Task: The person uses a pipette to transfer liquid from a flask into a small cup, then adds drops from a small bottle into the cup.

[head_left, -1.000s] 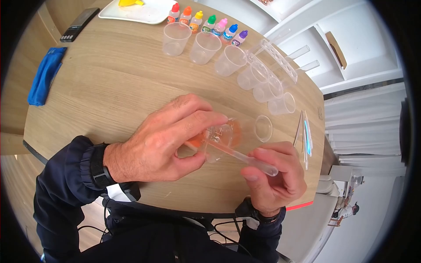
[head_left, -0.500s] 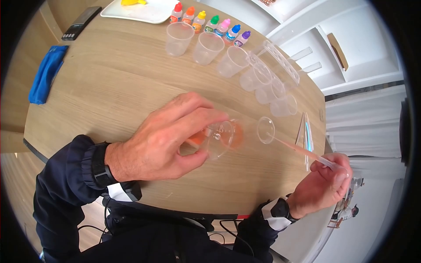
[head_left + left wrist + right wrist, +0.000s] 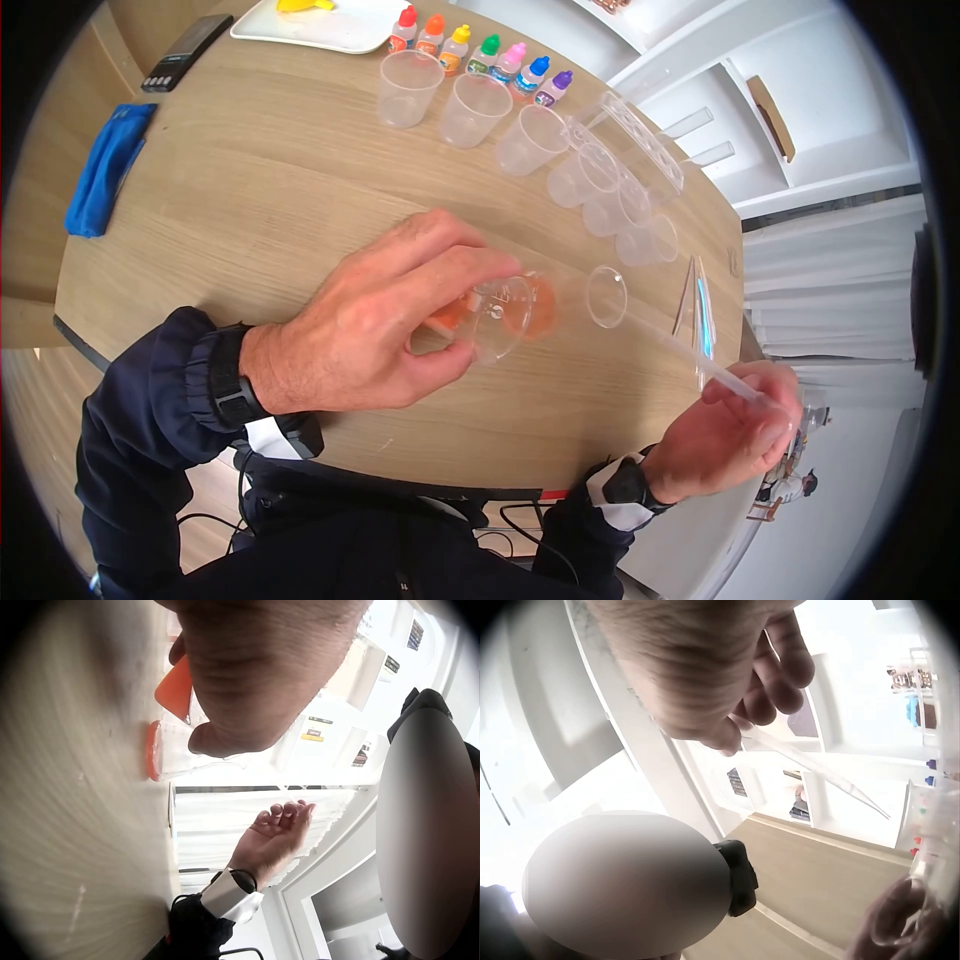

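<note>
My left hand [image 3: 370, 320] grips a clear conical flask [image 3: 500, 345] around its upper part. Orange liquid [image 3: 176, 690] lies in that flask, slanted in the left wrist view. Close beside it a second conical flask [image 3: 169, 746] stands on the table, with a shallow orange-red layer at its base; its round mouth [image 3: 607, 297] faces up. My right hand [image 3: 730, 430] pinches the bulb end of a clear plastic dropper [image 3: 802, 761] between thumb and fingers. From there the stem slants down toward the second flask's mouth and looks colourless.
Several clear plastic cups [image 3: 475, 110] curve along the table's far side, before a row of coloured dropper bottles [image 3: 490, 55]. A test tube rack [image 3: 645, 140] stands behind. Thin rods [image 3: 703, 310] lie at right, a blue cloth [image 3: 108, 170], black scale [image 3: 187, 55] and white tray [image 3: 320, 30] at left.
My right hand has moved right with the dropper, from the held flask to the second flask's mouth. The orange liquid in its stem is gone. My left hand stays put.
</note>
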Available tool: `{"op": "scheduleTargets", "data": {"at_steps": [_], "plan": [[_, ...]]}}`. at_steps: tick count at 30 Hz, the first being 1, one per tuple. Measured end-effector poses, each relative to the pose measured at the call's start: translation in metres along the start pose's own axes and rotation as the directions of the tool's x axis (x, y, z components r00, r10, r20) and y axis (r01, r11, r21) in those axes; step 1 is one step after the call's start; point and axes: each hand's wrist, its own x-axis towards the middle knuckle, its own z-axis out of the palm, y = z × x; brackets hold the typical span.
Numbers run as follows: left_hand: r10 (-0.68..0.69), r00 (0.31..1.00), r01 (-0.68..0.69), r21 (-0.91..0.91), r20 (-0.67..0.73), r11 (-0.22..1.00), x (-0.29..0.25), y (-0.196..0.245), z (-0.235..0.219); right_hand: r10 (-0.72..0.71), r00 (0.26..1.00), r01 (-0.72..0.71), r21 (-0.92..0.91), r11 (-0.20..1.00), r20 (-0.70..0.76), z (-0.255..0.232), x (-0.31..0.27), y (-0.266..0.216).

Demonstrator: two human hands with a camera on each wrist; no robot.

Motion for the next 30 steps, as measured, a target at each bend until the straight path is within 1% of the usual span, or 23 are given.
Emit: {"op": "scheduleTargets", "data": {"at_steps": [1, 2, 5, 8, 11, 17, 23, 26, 30], "plan": [[-0.001, 1.0, 0.001, 0.0, 0.0, 1.0, 0.0, 0.0, 0.001, -0.015, 1.0, 0.014, 0.028, 0.999, 0.025, 0.005, -0.003, -0.003], [-0.001, 1.0, 0.001, -0.001, 0.001, 1.0, 0.0, 0.0, 0.001, 0.032, 0.998, -0.036, 0.081, 0.996, 0.051, 0.012, -0.01, -0.006], [0.002, 1.0, -0.002, -0.021, 0.013, 1.0, 0.0, 0.001, 0.001, 0.043, 0.968, -0.048, 0.016, 0.999, 0.247, 0.03, -0.025, -0.013], [-0.01, 1.0, 0.011, -0.042, 0.025, 0.999, 0.0, 0.001, 0.001, 0.055, 0.906, -0.042, -0.04, 0.998, 0.421, 0.038, -0.025, -0.016], [0.022, 1.0, -0.021, -0.021, 0.016, 1.0, 0.0, 0.001, 0.001, 0.059, 0.888, -0.054, -0.024, 0.998, 0.456, 0.048, -0.028, -0.014], [0.023, 1.0, -0.023, -0.021, 0.008, 1.0, -0.001, 0.001, 0.001, 0.053, 0.895, -0.042, -0.034, 0.999, 0.443, 0.048, -0.031, -0.011], [0.022, 1.0, -0.022, -0.02, 0.013, 1.0, -0.001, 0.001, 0.001, 0.03, 0.88, -0.008, -0.048, 0.999, 0.475, 0.049, -0.027, -0.012], [0.013, 1.0, -0.013, -0.023, 0.019, 1.0, -0.001, 0.001, 0.001, 0.127, 0.882, -0.126, -0.033, 0.991, 0.454, 0.047, -0.03, -0.012], [0.012, 1.0, -0.011, -0.031, 0.019, 0.999, -0.001, 0.002, 0.0, 0.16, 0.873, -0.17, -0.02, 0.985, 0.462, 0.046, -0.028, -0.011]]}}
